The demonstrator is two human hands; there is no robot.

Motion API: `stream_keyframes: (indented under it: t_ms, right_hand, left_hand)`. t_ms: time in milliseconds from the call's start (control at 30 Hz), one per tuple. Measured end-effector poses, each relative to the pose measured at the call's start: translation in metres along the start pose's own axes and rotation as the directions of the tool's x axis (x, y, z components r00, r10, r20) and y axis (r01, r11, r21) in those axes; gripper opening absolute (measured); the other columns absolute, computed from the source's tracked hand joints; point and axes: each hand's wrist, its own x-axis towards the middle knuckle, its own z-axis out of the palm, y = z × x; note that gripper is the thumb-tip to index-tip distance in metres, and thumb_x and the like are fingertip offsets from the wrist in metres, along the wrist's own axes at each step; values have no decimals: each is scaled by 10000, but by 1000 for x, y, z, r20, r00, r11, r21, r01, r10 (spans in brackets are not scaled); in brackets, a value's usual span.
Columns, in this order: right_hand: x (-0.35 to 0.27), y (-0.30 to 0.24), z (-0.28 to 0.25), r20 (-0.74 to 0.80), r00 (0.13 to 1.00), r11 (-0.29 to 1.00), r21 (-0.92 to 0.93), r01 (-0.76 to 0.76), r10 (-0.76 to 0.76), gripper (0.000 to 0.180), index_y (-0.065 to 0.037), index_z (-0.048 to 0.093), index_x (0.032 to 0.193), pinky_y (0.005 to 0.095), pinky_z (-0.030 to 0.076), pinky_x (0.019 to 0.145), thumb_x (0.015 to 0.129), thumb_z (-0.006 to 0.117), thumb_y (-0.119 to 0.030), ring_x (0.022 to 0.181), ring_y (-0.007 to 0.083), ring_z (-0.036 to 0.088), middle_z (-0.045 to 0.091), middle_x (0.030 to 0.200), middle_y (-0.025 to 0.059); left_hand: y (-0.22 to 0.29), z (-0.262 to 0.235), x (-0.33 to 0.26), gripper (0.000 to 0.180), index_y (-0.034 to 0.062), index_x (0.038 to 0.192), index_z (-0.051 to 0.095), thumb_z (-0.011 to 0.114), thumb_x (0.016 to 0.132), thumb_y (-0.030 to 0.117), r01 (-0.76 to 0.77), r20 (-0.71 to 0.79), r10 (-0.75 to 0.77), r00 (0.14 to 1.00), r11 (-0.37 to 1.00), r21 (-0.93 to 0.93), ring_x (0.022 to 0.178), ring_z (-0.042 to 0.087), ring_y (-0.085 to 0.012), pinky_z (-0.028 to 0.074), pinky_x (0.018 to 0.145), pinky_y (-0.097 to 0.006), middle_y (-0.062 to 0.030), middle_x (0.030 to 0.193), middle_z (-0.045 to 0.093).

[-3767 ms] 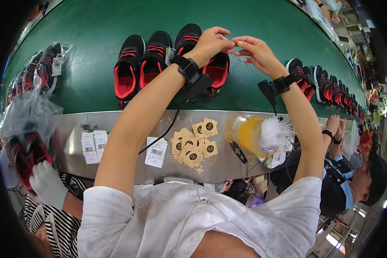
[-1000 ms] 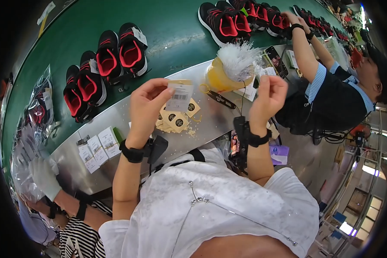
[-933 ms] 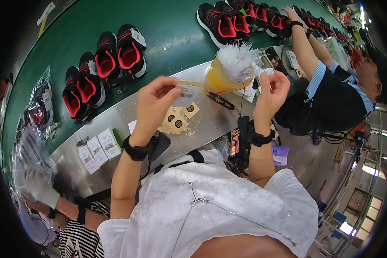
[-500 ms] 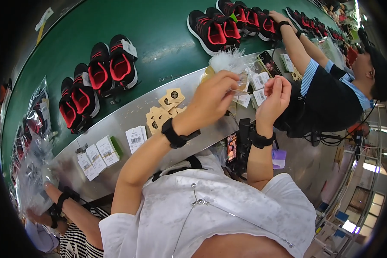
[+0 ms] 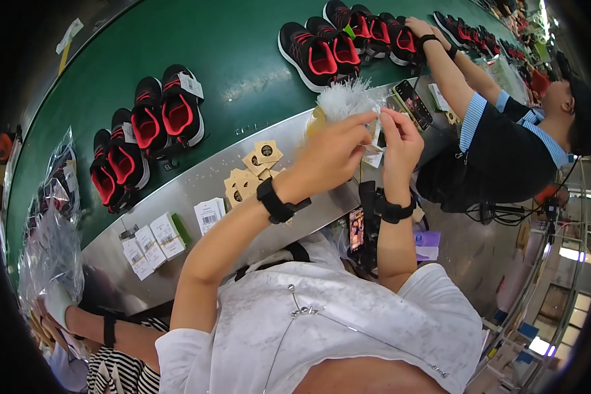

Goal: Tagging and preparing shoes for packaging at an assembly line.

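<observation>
Whatever the left hand [image 5: 335,148] and right hand [image 5: 397,141] pinched was too small to identify. The left hand hid part of the white tuft [image 5: 341,98]; printing on the worktop's [image 5: 197,180] labels [image 5: 152,240] was unreadable.

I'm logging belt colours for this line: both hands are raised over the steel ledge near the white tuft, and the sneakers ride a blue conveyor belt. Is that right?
Not quite: the belt is green, not blue, as the head view shows. The rest holds: the left hand and right hand are raised over the steel ledge by the white tuft, and the sneakers ride the belt.
</observation>
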Motion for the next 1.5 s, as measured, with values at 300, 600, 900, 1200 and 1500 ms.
stream_keyframes:
  t_ms: [300, 600, 900, 1200, 1500]
  right_hand:
    - [5, -78, -26, -336, 791, 833, 33, 552, -511, 98, 45, 548, 902, 297, 515, 757, 894, 526, -49, 777, 201, 644, 653, 857, 167]
    - [-8, -59, -8, 379, 914, 972, -117, 206, -148, 224, -28, 541, 1106, 200, 391, 514, 888, 491, -16, 524, 50, 424, 478, 674, -24]
    - [-8, -53, 20, 414, 834, 866, -177, 468, -366, 356, -32, 515, 1089, 205, 405, 504, 744, 553, 44, 519, 57, 480, 531, 620, 7]
    - [-3, -47, 19, 400, 847, 879, -174, 444, -350, 335, -29, 512, 1048, 215, 421, 501, 722, 554, 39, 512, 77, 505, 533, 603, 17]
    - [9, -39, 13, 445, 849, 891, -202, 406, -285, 217, -14, 560, 1017, 210, 438, 529, 800, 553, 9, 537, 83, 539, 581, 631, 41]
  left_hand:
    - [-11, 10, 9, 147, -9, 927, 554, 526, 782, -6, 262, 64, -266, 962, 963, 62, 756, 613, -248, 480, 668, -315, -122, 1054, 631]
    - [8, -25, 0, 151, -10, 955, 605, 633, 831, 72, 362, -214, -554, 805, 743, -563, 795, 591, -67, 464, 708, -201, -32, 877, 644]
    - [20, -26, -1, 145, -15, 910, 619, 650, 828, 101, 382, -226, -575, 786, 740, -553, 727, 562, -38, 443, 644, -179, -10, 815, 631]
    - [13, -24, -1, 151, -29, 889, 602, 623, 832, 109, 386, -198, -551, 811, 758, -526, 697, 563, -49, 454, 630, -199, -14, 769, 626]
    - [11, -21, 12, 143, -12, 855, 607, 644, 722, 26, 154, -322, -149, 935, 988, -11, 699, 590, -141, 486, 651, -249, -54, 783, 589]
